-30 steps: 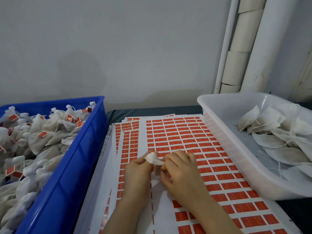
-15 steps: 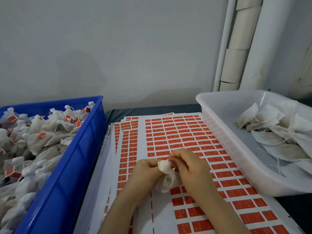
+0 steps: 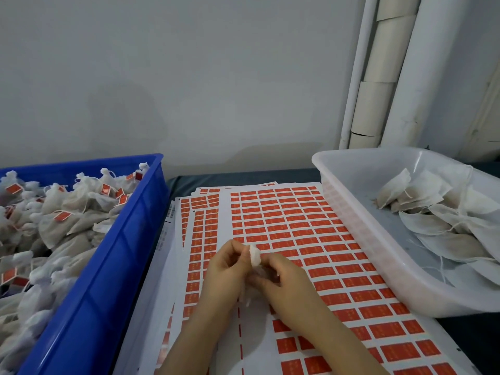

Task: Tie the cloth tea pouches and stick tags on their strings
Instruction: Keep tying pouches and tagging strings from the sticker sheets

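A small white cloth tea pouch (image 3: 255,255) sits between my two hands above the sticker sheets. My left hand (image 3: 226,272) pinches its gathered top from the left. From the right, my right hand (image 3: 286,282) has its fingers curled round the pouch's lower part. Most of the pouch body is hidden behind my fingers, and I cannot make out its string. Sheets of orange-red tag stickers (image 3: 297,228) lie flat under both hands.
A blue crate (image 3: 113,255) on the left holds several tied pouches with red tags. On the right stands a clear plastic tub (image 3: 351,228) with several flat untied pouches. White pipes run up the wall at the back right.
Both hands stayed together on the pouch over the sheets. The pouch's body, visible hanging below the fingers half a second ago, is now mostly covered, with only the bunched top showing.
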### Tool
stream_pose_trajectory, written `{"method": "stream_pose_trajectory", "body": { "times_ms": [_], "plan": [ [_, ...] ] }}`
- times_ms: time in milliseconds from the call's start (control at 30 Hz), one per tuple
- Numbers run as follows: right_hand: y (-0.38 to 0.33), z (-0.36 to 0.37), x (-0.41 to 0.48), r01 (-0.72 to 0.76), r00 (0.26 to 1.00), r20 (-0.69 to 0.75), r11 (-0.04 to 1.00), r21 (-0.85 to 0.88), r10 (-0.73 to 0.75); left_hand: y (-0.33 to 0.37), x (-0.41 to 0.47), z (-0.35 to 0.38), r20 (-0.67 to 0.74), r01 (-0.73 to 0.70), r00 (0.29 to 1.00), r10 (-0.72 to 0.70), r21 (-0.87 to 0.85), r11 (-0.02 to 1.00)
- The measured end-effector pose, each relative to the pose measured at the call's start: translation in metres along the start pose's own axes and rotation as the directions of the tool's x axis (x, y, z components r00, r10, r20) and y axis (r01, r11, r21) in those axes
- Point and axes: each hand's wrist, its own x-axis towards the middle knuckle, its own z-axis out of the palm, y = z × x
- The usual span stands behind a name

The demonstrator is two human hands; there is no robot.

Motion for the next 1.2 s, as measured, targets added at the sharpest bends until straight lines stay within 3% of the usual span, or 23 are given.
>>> {"method": "stream_pose_trajectory", "body": {
  "times_ms": [133, 267, 567, 700, 800, 833, 900, 1000, 1200],
  "plan": [
    [0.001, 0.002, 0.001, 0.023, 0.997, 0.079, 0.994, -0.109, -0.014, 0.004, 0.009, -0.018, -0.269, 0.006, 0.962, -0.049, -0.157, 0.988],
    [-0.002, 0.01, 0.003, 0.06, 0.989, 0.144, 0.988, -0.145, -0.039, 0.005, 0.011, -0.026, -0.345, 0.012, 0.93, -0.126, -0.314, 0.949],
    [0.001, 0.008, 0.003, 0.032, 0.984, 0.178, 0.988, -0.151, -0.005, 0.004, 0.016, -0.028, -0.335, 0.051, 0.924, -0.185, -0.371, 0.927],
    [0.003, 0.004, 0.0, -0.011, 0.981, 0.189, 0.989, -0.147, 0.039, 0.002, 0.017, -0.029, -0.31, 0.076, 0.938, -0.155, -0.254, 0.964],
    [0.003, 0.0, -0.002, -0.098, 0.985, 0.141, 0.995, -0.034, 0.101, 0.001, 0.021, -0.03, -0.258, 0.195, 0.926, -0.274, -0.293, 0.936],
    [0.004, -0.001, -0.001, -0.116, 0.99, 0.077, 0.993, -0.013, 0.116, -0.001, 0.021, -0.029, -0.272, 0.235, 0.914, -0.301, -0.248, 0.94],
    [0.008, -0.001, 0.003, -0.14, 0.99, -0.041, 0.987, -0.084, 0.137, -0.008, 0.021, -0.028, -0.335, 0.272, 0.909, -0.246, 0.034, 0.962],
    [0.012, 0.006, 0.005, -0.172, 0.985, -0.034, 0.94, -0.296, 0.169, -0.012, 0.018, -0.028, -0.34, 0.229, 0.935, -0.099, 0.367, 0.902],
    [0.025, 0.017, 0.008, -0.157, 0.987, -0.032, 0.88, -0.449, 0.16, -0.007, 0.015, -0.036, -0.291, 0.145, 0.956, 0.035, 0.572, 0.807]
  ]
}}
